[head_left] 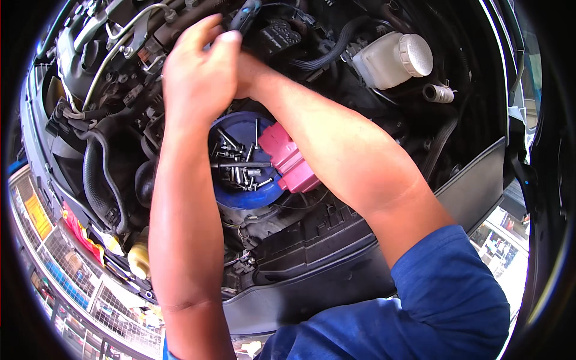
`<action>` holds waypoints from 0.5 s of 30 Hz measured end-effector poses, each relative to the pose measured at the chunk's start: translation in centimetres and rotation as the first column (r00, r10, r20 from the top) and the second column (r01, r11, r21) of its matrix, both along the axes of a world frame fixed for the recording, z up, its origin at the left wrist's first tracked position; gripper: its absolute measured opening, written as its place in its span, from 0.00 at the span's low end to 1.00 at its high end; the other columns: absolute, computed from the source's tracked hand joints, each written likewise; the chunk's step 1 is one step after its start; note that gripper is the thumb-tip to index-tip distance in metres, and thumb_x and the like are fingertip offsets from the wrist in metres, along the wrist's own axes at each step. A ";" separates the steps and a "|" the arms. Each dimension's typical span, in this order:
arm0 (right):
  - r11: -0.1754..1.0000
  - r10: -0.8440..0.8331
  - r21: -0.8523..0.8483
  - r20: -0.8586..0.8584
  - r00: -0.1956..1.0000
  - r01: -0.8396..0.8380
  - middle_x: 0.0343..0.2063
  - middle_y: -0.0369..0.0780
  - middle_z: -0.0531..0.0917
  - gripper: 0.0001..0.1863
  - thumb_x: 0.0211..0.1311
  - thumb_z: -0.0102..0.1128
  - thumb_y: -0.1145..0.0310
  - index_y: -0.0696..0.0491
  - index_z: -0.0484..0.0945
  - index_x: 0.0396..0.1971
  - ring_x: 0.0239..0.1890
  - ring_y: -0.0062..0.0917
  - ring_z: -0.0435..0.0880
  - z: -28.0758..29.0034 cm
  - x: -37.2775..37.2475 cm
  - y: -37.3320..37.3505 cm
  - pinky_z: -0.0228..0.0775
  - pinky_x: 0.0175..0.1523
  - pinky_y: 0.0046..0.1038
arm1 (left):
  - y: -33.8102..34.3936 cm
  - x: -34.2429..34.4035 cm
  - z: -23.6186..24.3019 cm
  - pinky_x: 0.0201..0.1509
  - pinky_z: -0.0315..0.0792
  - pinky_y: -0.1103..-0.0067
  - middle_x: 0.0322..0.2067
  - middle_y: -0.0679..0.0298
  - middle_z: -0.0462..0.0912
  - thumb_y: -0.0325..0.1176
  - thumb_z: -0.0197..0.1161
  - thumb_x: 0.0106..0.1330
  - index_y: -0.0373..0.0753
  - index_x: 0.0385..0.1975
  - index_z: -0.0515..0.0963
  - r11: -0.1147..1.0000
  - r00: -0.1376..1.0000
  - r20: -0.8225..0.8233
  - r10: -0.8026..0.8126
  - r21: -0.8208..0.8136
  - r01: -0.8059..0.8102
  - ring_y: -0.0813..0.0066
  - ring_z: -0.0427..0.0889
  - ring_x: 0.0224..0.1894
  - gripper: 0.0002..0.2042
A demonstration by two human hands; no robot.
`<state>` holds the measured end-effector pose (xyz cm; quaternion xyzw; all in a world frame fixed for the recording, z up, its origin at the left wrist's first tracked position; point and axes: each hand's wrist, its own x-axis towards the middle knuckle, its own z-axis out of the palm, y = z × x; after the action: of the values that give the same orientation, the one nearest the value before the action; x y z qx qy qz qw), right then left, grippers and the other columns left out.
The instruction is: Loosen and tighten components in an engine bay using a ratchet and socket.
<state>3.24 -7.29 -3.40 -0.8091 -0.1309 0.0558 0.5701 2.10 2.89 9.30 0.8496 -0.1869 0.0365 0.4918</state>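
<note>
Over the engine bay, my left hand point(201, 75) is raised with its thumb and fingers bent. Whatever lies in its grasp is hidden behind the hand. Just beyond the thumb tip shows a dark, bluish handle-like piece point(245, 17); whether a hand holds it cannot be seen. My right hand point(245, 75) reaches across behind the left one, and only its wrist end shows; its fingers are hidden. Below both hands sits a round blue bowl point(249, 201) with several bolts point(231, 141) and a long metal bar point(243, 164) in it.
A pinkish-red plastic cover point(291, 159) overlaps the bowl's right rim. To the upper right stands a white fluid reservoir point(384, 60) with a round cap, near an open hose end point(438, 93). Black hoses point(96, 174) run along the left. A dark panel point(336, 282) borders the near side.
</note>
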 end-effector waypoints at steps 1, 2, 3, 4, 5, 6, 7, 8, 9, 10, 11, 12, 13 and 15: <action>0.942 -0.075 -0.328 -0.008 0.997 0.068 0.43 0.42 0.83 0.18 0.54 0.66 0.54 0.46 0.81 0.43 0.47 0.37 0.82 2.4 -0.9 3.1 0.73 0.52 0.34 | 3.7 -0.7 -2.7 0.44 0.75 0.80 0.40 0.56 0.83 0.30 0.59 0.66 0.30 0.55 0.73 0.979 0.978 -0.174 0.116 -0.147 -0.142 0.73 0.82 0.36 0.18; 0.932 -0.146 -0.362 -0.279 0.949 0.037 0.43 0.42 0.84 0.18 0.55 0.66 0.57 0.49 0.80 0.44 0.47 0.37 0.82 6.8 -2.1 4.8 0.73 0.52 0.34 | 7.0 -1.4 -5.1 0.40 0.75 0.82 0.40 0.55 0.82 0.27 0.58 0.66 0.28 0.52 0.74 0.918 0.924 -0.267 0.274 -0.215 -0.334 0.77 0.81 0.35 0.15; 0.931 -0.225 -0.341 -0.249 0.942 0.132 0.36 0.42 0.85 0.15 0.54 0.67 0.57 0.51 0.82 0.36 0.40 0.34 0.83 7.1 -2.1 4.0 0.74 0.47 0.33 | 8.1 -2.0 -6.4 0.49 0.75 0.76 0.39 0.54 0.83 0.27 0.60 0.64 0.27 0.46 0.76 0.888 0.874 -0.310 0.375 -0.150 -0.435 0.70 0.82 0.41 0.13; 0.925 -0.296 -0.312 -0.229 0.927 0.218 0.30 0.43 0.86 0.14 0.53 0.68 0.57 0.53 0.84 0.28 0.34 0.31 0.84 6.5 -2.0 3.4 0.74 0.42 0.32 | 8.9 -2.8 -7.8 0.48 0.74 0.76 0.39 0.55 0.83 0.27 0.59 0.65 0.28 0.45 0.76 0.899 0.843 -0.332 0.424 0.037 -0.437 0.71 0.82 0.40 0.12; 0.935 -0.281 -0.285 -0.236 0.930 0.211 0.27 0.42 0.85 0.14 0.53 0.69 0.57 0.54 0.85 0.28 0.30 0.28 0.83 6.1 -1.8 3.1 0.73 0.40 0.30 | 8.5 -4.0 -7.8 0.47 0.74 0.77 0.37 0.56 0.83 0.28 0.60 0.65 0.28 0.44 0.76 0.897 0.813 -0.394 0.429 0.079 -0.435 0.73 0.81 0.39 0.11; 0.935 -0.282 -0.284 -0.232 0.931 0.213 0.27 0.42 0.85 0.14 0.53 0.69 0.57 0.54 0.85 0.28 0.30 0.28 0.83 5.8 -1.7 2.8 0.73 0.40 0.30 | 8.1 -4.9 -8.3 0.47 0.74 0.78 0.37 0.57 0.83 0.29 0.61 0.65 0.27 0.44 0.77 0.916 0.813 -0.445 0.377 0.049 -0.398 0.75 0.81 0.39 0.12; 0.946 -0.312 -0.186 -0.310 0.898 0.265 0.26 0.41 0.85 0.14 0.54 0.69 0.58 0.55 0.85 0.28 0.29 0.26 0.82 5.5 -1.6 2.7 0.72 0.38 0.30 | 7.6 -5.2 -8.2 0.47 0.74 0.79 0.38 0.57 0.83 0.30 0.61 0.65 0.27 0.45 0.76 0.929 0.817 -0.470 0.335 0.018 -0.370 0.75 0.81 0.40 0.13; 0.942 -0.331 -0.090 -0.390 0.859 0.322 0.25 0.40 0.85 0.14 0.54 0.69 0.59 0.56 0.85 0.28 0.28 0.24 0.81 5.2 -1.4 2.6 0.72 0.37 0.29 | 7.3 -5.4 -8.0 0.47 0.74 0.79 0.39 0.57 0.83 0.30 0.61 0.65 0.27 0.46 0.76 0.940 0.820 -0.494 0.291 -0.013 -0.342 0.76 0.80 0.40 0.14; 0.936 -0.305 -0.001 -0.500 0.811 0.351 0.24 0.38 0.84 0.13 0.55 0.69 0.60 0.57 0.85 0.27 0.27 0.21 0.79 4.9 -1.2 2.2 0.71 0.35 0.27 | 7.0 -5.3 -7.8 0.49 0.73 0.81 0.41 0.56 0.83 0.29 0.61 0.66 0.27 0.49 0.75 0.934 0.785 -0.536 0.309 0.016 -0.356 0.77 0.80 0.43 0.16; 0.935 -0.307 0.001 -0.499 0.810 0.355 0.24 0.38 0.84 0.13 0.55 0.69 0.60 0.57 0.85 0.27 0.27 0.21 0.79 4.9 -1.2 2.3 0.71 0.35 0.27 | 7.2 -5.0 -8.0 0.49 0.73 0.81 0.41 0.56 0.83 0.29 0.61 0.66 0.27 0.49 0.75 0.935 0.787 -0.535 0.307 0.017 -0.353 0.77 0.80 0.43 0.16; 0.948 -0.305 -0.064 -0.453 0.838 0.311 0.24 0.39 0.85 0.13 0.55 0.68 0.60 0.56 0.85 0.27 0.27 0.22 0.80 4.8 -1.2 2.2 0.71 0.36 0.28 | 7.2 -4.4 -8.2 0.49 0.72 0.81 0.42 0.56 0.83 0.29 0.61 0.66 0.26 0.50 0.75 0.944 0.774 -0.582 0.249 -0.032 -0.328 0.77 0.80 0.43 0.16; 0.954 -0.301 -0.133 -0.406 0.863 0.271 0.25 0.39 0.85 0.13 0.55 0.68 0.59 0.55 0.85 0.28 0.27 0.23 0.81 4.8 -1.2 2.0 0.71 0.36 0.28 | 7.1 -4.0 -8.4 0.50 0.72 0.82 0.42 0.56 0.83 0.28 0.60 0.66 0.26 0.51 0.74 0.950 0.758 -0.625 0.187 -0.083 -0.302 0.77 0.80 0.43 0.17; 0.941 -0.251 -0.295 -0.279 0.927 0.166 0.26 0.41 0.85 0.14 0.55 0.66 0.55 0.53 0.85 0.28 0.31 0.28 0.83 6.0 -1.7 2.6 0.73 0.39 0.30 | 7.4 -3.9 -8.4 0.50 0.72 0.82 0.42 0.56 0.83 0.27 0.60 0.65 0.24 0.52 0.73 0.938 0.756 -0.637 0.152 -0.147 -0.312 0.77 0.80 0.43 0.18; 0.889 -0.258 -0.438 -0.238 0.936 0.133 0.31 0.43 0.85 0.16 0.56 0.63 0.53 0.50 0.85 0.31 0.38 0.35 0.84 6.2 -1.6 2.8 0.75 0.45 0.34 | 7.0 -3.3 -8.9 0.47 0.72 0.83 0.42 0.57 0.82 0.26 0.61 0.65 0.23 0.51 0.72 0.942 0.780 -0.616 0.110 -0.187 -0.280 0.77 0.80 0.42 0.17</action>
<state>1.59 -4.51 2.80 -0.9036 0.0519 0.1418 0.4008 -1.22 9.84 0.36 0.7579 0.0740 -0.1565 0.6290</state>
